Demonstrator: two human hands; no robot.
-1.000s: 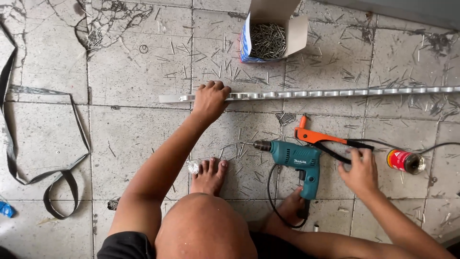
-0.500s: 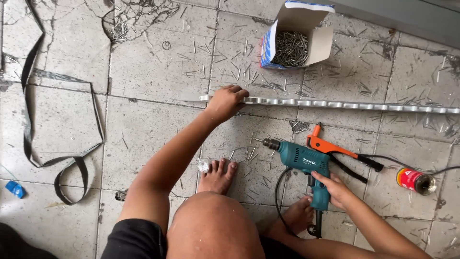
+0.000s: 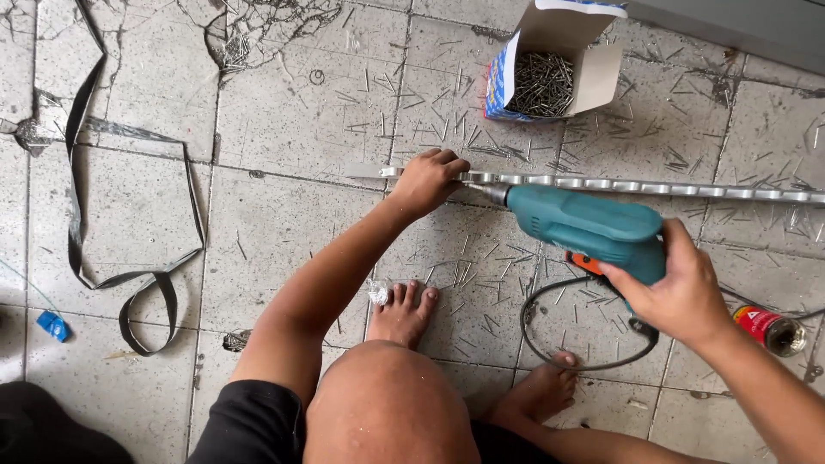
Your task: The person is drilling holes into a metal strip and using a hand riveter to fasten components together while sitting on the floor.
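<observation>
My left hand (image 3: 428, 179) presses down on a long perforated metal strip (image 3: 653, 186) that lies across the tiled floor. My right hand (image 3: 679, 288) grips a teal electric drill (image 3: 584, 227) by its handle. The drill is lifted and its bit points at the strip just right of my left hand. The drill's black cord (image 3: 550, 331) loops on the floor beneath it. An orange-handled hand tool (image 3: 583, 262) lies mostly hidden under the drill.
An open cardboard box of nails (image 3: 550, 73) stands behind the strip, and several nails are scattered over the cracked tiles. A small red can (image 3: 767, 327) lies at the right. A dark strap (image 3: 129, 258) curls at the left. My bare feet (image 3: 404, 311) rest near the cord.
My right hand has picked the drill up off the floor and brought its bit to the metal strip. The left hand stays on the strip.
</observation>
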